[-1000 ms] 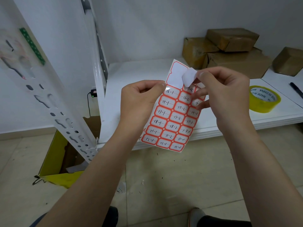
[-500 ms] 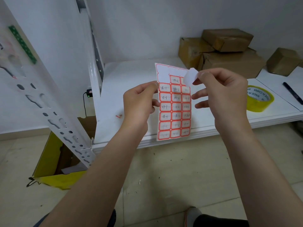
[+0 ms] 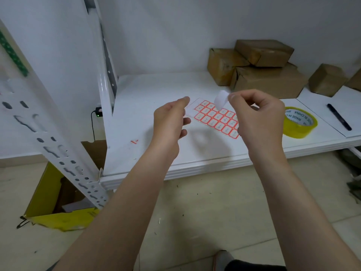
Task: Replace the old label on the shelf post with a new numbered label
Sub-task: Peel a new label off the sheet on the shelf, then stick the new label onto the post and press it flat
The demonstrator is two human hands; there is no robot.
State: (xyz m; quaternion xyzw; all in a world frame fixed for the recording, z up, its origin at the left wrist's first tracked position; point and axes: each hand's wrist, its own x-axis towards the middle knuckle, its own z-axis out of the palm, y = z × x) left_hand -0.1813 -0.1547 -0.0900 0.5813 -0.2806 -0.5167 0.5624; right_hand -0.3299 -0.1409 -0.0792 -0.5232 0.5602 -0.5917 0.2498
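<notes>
My right hand point(image 3: 257, 116) pinches a small white peeled label point(image 3: 220, 99) between thumb and forefinger, its blank back toward me. The sheet of red-bordered numbered labels point(image 3: 214, 117) lies flat on the white shelf point(image 3: 148, 114), between and behind my hands. My left hand point(image 3: 171, 121) hovers over the sheet's left end with fingers loosely apart and nothing in it. The white perforated shelf post point(image 3: 48, 132) slants across the left, with a green strip point(image 3: 13, 53) and faint label traces near its top.
A yellow tape roll point(image 3: 299, 122) and a black marker point(image 3: 339, 119) lie on the shelf at right. Several brown cardboard boxes point(image 3: 259, 69) are stacked at the back. An open yellow box point(image 3: 56, 204) sits on the floor under the post. A tiny red scrap point(image 3: 134, 141) lies on the shelf.
My left hand has let go of the label sheet, which now lies flat on the shelf. My right hand still holds the peeled label, at about the same height.
</notes>
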